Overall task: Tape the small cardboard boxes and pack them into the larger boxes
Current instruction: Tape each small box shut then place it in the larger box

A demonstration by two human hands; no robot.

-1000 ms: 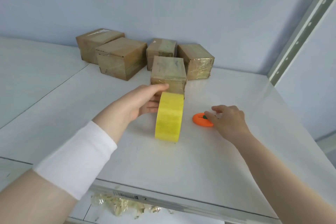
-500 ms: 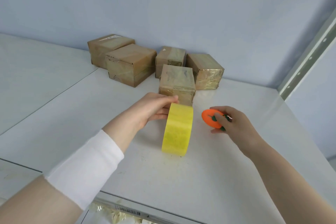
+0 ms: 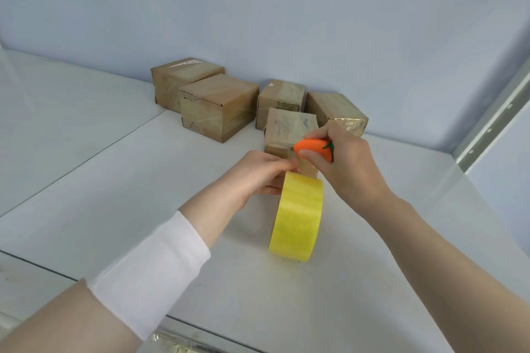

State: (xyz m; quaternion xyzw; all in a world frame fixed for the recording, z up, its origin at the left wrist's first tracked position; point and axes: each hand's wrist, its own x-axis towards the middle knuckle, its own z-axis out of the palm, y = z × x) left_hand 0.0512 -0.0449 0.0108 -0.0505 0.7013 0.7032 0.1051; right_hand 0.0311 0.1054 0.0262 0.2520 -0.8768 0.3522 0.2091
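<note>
A yellow tape roll (image 3: 296, 216) stands on edge on the white shelf (image 3: 114, 195). My left hand (image 3: 259, 175) grips the roll from its left side, fingers at its top edge. Just behind the roll sits a small taped cardboard box (image 3: 286, 130). My right hand (image 3: 344, 163) holds an orange carrot-shaped cutter (image 3: 314, 147) with a green stem, its tip close to the box's front and the roll's top. Whether the cutter touches the tape I cannot tell.
Several more taped cardboard boxes stand at the back by the blue wall: two larger ones (image 3: 218, 106) on the left, two smaller ones (image 3: 337, 112) on the right. A grey metal upright (image 3: 496, 120) rises at the right. Scraps of tape lie below the shelf's front edge (image 3: 169, 347).
My right hand picked the orange cutter up off the shelf and carried it left, up to the box just above the roll. My left hand stayed on the roll.
</note>
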